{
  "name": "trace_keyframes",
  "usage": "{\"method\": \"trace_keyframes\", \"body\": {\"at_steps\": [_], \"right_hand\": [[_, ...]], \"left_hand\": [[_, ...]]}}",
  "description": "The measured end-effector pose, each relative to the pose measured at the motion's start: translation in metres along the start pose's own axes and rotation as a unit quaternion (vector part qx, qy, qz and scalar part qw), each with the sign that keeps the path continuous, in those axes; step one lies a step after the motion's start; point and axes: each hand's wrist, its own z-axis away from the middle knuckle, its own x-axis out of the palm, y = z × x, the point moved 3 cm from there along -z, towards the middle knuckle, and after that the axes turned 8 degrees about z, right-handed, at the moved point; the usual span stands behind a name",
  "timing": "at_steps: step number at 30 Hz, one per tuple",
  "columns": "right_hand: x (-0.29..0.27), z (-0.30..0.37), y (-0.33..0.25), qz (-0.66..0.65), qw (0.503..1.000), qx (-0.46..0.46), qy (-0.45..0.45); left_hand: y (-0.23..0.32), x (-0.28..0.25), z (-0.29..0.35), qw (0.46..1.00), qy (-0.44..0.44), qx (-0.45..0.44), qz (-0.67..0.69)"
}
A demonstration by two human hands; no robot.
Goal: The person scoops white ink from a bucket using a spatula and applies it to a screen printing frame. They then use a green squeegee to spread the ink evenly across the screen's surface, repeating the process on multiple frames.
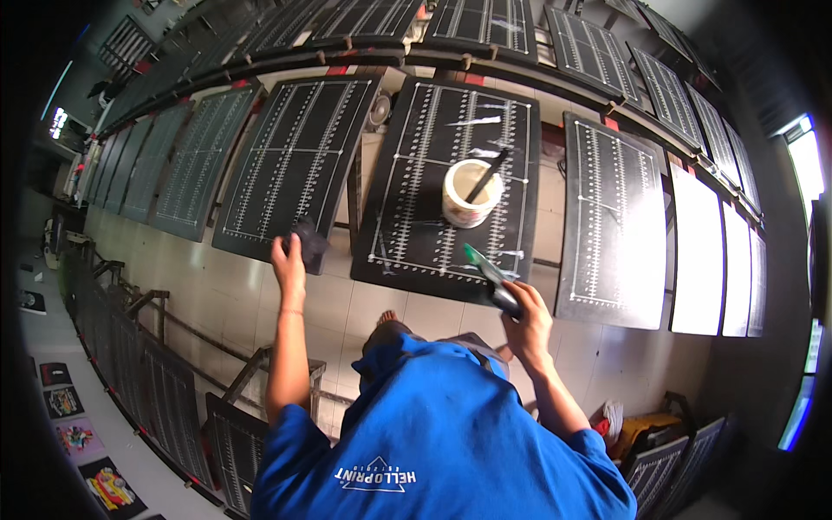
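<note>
In front of me is a black printing board marked with white frame lines and rows of small marks. A white round tub stands on it, with a dark stick leaning out over its rim. My left hand is closed on a crumpled dark cloth, at the near edge of the neighbouring board. In my right hand is a dark, long tool with a green end, pointing toward the board's near edge; its exact kind is unclear.
More marked boards line the row to the left and right, and another row runs behind on a dark rail. Whitish streaks lie on the middle board. Printed pieces lie at lower left. Metal frames stand beside me on tiled floor.
</note>
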Motion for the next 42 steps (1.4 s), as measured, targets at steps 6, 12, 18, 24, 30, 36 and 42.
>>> {"method": "trace_keyframes", "body": {"at_steps": [6,12,18,24,30,36,42], "right_hand": [[0.109,-0.002,-0.059,0.243,0.968,-0.056,-0.006],[0.127,0.007,-0.069,0.244,0.969,-0.022,-0.03],[0.126,0.012,-0.067,0.258,0.961,0.003,-0.099],[0.105,-0.007,-0.065,0.23,0.956,0.003,-0.183],[0.101,-0.012,-0.05,0.236,0.954,-0.033,-0.182],[0.09,-0.027,-0.019,0.146,0.983,-0.024,-0.108],[0.041,-0.087,-0.029,0.057,0.991,0.119,0.007]], "left_hand": [[0.008,-0.02,-0.108,0.974,0.038,0.106,-0.196],[-0.021,-0.01,-0.095,0.936,-0.141,0.178,-0.268],[0.015,-0.008,-0.077,0.926,-0.216,0.149,-0.271],[0.056,0.047,-0.021,0.929,-0.258,0.254,-0.08],[0.207,0.085,0.013,0.832,-0.5,0.084,0.227],[0.426,0.024,0.026,0.514,-0.548,0.38,0.539],[0.488,0.015,0.057,0.47,-0.417,0.473,0.618]]}}
